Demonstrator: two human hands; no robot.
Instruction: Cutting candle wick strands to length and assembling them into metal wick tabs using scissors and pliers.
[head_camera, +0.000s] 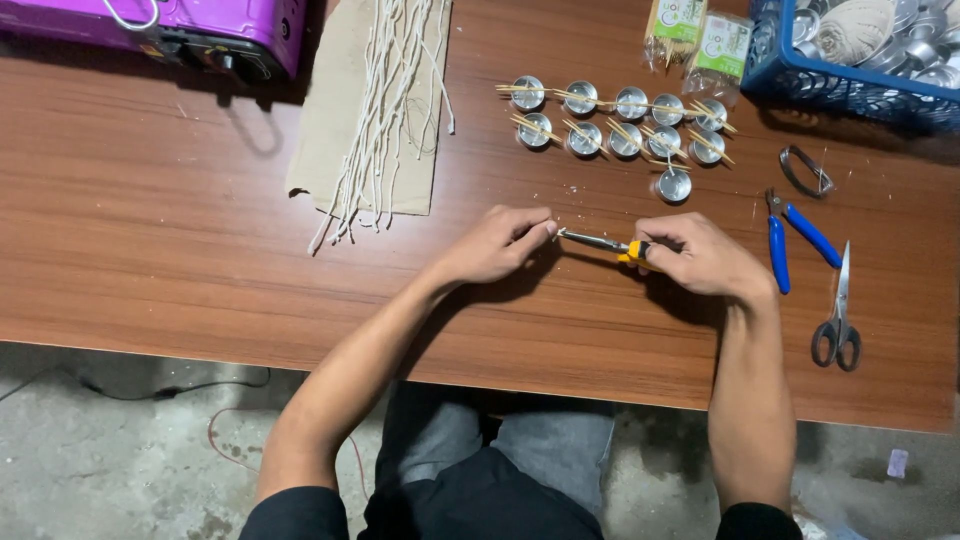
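Yellow-handled needle-nose pliers (600, 243) in the right hand (700, 258), fingers wrapped tight round the grips, metal nose pointing left. Left hand (497, 243) pinches something tiny at the nose tip between thumb and forefinger; too small to identify, likely a wick tab or wick end. Both hands sit low over the wooden table (180, 250), at its near-centre.

Just beyond the hands: ten small metal cups (625, 122) in two rows, each with a wick held by a wooden skewer (520, 90) laid across the rim. One lone cup (673, 185) in front of the rows has a wick but no skewer, so by my read that one is half finished.

Loose white wick strings (385, 100) lie on cardboard (345, 150) to the left, plenty uncut. Blue crate (850, 90) far right holds more empty cups, so stock remains. Blue-handled pliers (790, 245) and scissors (838, 320) lie unused at right.
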